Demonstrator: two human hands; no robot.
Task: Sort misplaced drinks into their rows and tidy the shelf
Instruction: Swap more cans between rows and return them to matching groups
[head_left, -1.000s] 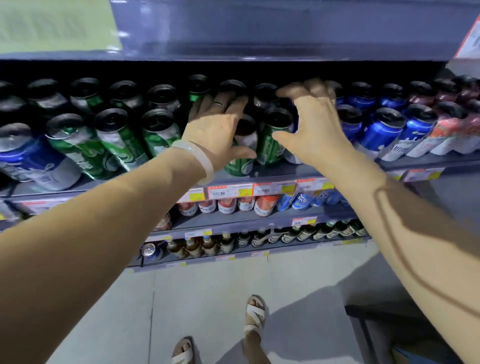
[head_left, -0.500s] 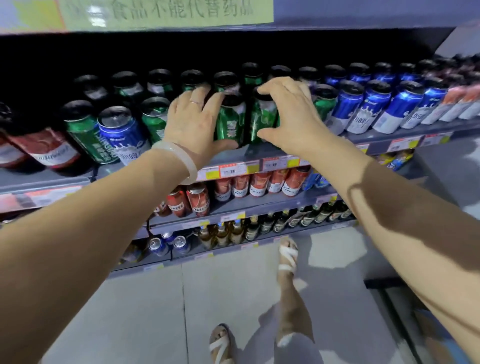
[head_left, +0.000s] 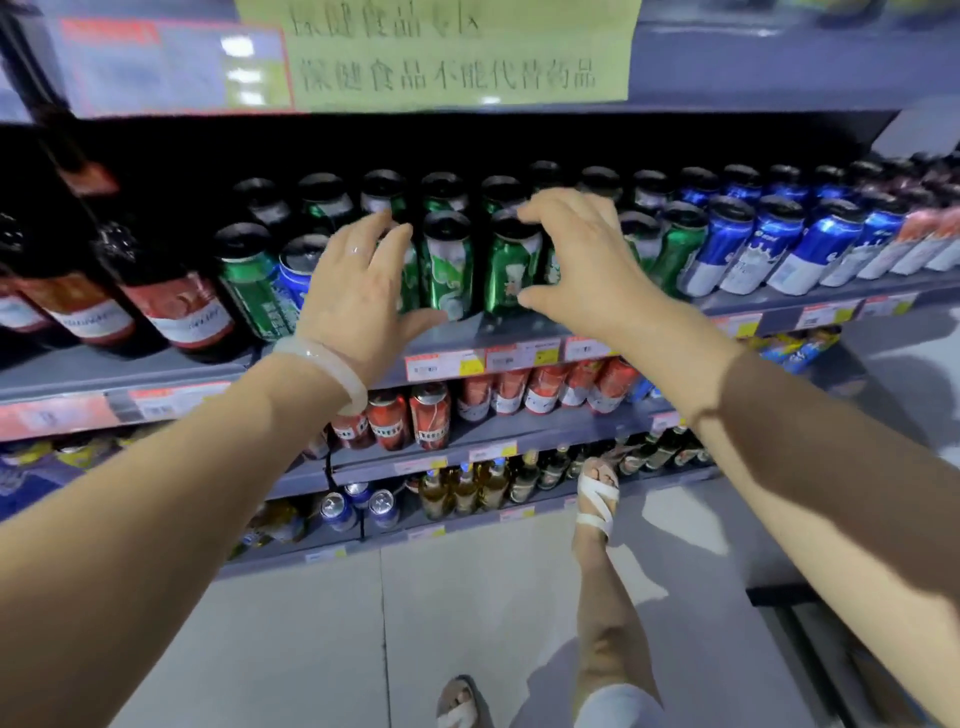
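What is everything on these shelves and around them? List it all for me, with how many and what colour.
Tall green metal cans: many, green, middle of top shelf.
Lone blue metal can: one, blue, among the green ones, left of the left hand.
Blue-and-white metal cans: many, right of the green.
Dark glass bottles with red labels: several, far left.
Red metal cans: many, shelf below.
Brown glass bottles: many, lowest shelf.
Pale green paper sign: one, above.
Left hand: one, open, before the green cans; pale bangle on wrist.
Right hand: one, fingers curved over a green can.
Sandalled feet: two, on the floor.
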